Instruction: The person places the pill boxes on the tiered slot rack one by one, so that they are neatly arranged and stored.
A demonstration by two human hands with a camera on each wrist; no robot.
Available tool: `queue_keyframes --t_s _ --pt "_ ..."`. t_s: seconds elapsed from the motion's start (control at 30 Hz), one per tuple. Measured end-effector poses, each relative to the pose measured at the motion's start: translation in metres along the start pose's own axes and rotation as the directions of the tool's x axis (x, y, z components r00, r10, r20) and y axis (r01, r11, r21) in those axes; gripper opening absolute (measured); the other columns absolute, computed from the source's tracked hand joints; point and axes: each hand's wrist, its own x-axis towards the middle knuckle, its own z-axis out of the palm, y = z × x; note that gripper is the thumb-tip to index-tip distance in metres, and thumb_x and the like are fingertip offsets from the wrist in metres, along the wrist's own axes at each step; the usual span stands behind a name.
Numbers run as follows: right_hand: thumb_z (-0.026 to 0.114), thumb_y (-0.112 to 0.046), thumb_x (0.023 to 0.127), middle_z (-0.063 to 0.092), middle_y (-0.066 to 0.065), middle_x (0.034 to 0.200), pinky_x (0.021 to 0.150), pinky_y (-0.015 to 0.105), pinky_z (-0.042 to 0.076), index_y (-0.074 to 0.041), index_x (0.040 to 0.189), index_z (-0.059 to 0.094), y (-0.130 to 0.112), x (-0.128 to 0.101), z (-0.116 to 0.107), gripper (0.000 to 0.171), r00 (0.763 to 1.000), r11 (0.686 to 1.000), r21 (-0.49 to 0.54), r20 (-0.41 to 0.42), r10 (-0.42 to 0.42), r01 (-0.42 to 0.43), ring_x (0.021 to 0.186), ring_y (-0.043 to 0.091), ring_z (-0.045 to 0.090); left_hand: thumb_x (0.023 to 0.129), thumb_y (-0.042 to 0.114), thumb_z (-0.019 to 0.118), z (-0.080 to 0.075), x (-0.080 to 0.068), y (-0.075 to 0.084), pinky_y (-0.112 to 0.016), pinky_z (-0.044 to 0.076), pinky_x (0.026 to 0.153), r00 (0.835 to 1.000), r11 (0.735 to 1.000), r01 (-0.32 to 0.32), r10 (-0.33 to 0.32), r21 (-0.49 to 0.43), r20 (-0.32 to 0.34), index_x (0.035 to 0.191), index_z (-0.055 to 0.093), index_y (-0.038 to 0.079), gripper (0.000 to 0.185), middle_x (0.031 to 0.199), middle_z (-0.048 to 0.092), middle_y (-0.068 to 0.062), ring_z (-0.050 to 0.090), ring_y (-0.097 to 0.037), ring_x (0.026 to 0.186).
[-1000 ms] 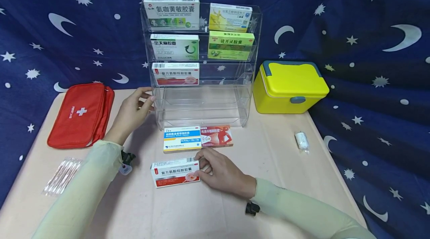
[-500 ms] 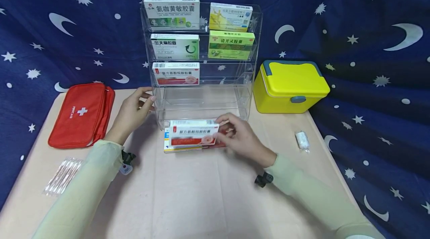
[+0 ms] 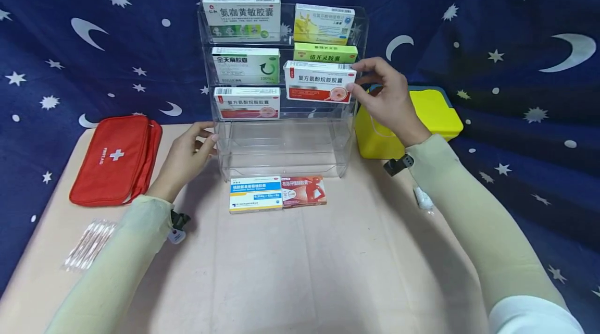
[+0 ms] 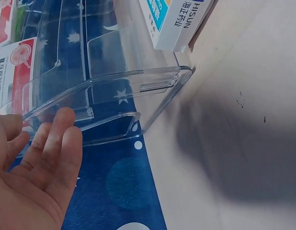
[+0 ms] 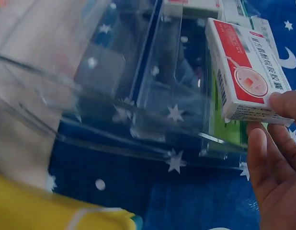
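Observation:
My right hand (image 3: 386,97) pinches a white and red medicine box (image 3: 320,82) by its right end, in front of the right side of the clear acrylic rack (image 3: 281,138), level with its third shelf. The same box (image 5: 246,72) shows in the right wrist view above my fingers (image 5: 272,158). A matching white and red box (image 3: 247,102) stands on that shelf's left side. My left hand (image 3: 187,154) rests with straight fingers against the rack's lower left edge; the left wrist view shows those fingers (image 4: 57,143) touching the clear wall (image 4: 114,91).
Four more boxes fill the rack's upper two shelves. A blue and white box (image 3: 255,194) and a red box (image 3: 303,190) lie before the rack. A red first-aid pouch (image 3: 114,159) and a swab packet (image 3: 86,245) lie left; a yellow case (image 3: 422,115) and a bandage roll (image 3: 423,199) sit right.
My right hand has lifted the white and red box from the table, over the two lying boxes, up to the rack's right side. The left hand has stayed put.

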Motion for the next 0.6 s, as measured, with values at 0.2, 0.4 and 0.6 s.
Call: queue_keyframes --t_s 0.2,0.4,0.6 --pt "0.074 -0.016 0.095 0.066 -0.008 0.117 0.073 0.026 0.051 -0.014 0.125 0.067 0.0043 0.0114 0.0002 0.031 0.999 0.995 -0.098 0.046 -0.022 0.027 0.098 0.009 0.062 0.106 0.028 0.057 0.0013 0.0001 -0.0013 -0.02 0.051 0.063 1.0 1.0 0.011 -0.011 0.011 0.0 0.14 0.054 0.006 0.041 0.113 0.067 -0.018 0.072 -0.035 0.083" --pt "0.074 -0.02 0.095 0.066 -0.003 0.116 0.077 0.031 0.043 -0.011 0.121 0.068 0.0043 0.0081 0.007 0.028 0.997 0.969 -0.24 0.073 -0.038 0.054 0.095 0.019 0.054 0.106 0.029 0.057 0.0014 0.0004 -0.0015 -0.019 0.051 0.063 1.0 1.0 0.015 -0.015 0.01 -0.003 0.14 0.054 0.007 0.041 0.113 0.067 -0.017 0.072 -0.035 0.083" --pt "0.074 -0.022 0.095 0.067 0.001 0.115 0.078 0.034 0.037 -0.011 0.12 0.069 0.007 0.0028 0.0079 0.028 0.997 0.948 -0.319 0.071 0.005 0.018 0.093 0.026 0.051 0.106 0.028 0.057 0.0024 0.0002 -0.0019 -0.02 0.051 0.064 1.0 1.0 0.014 -0.014 0.009 -0.001 0.14 0.054 0.007 0.04 0.112 0.067 -0.017 0.072 -0.034 0.082"
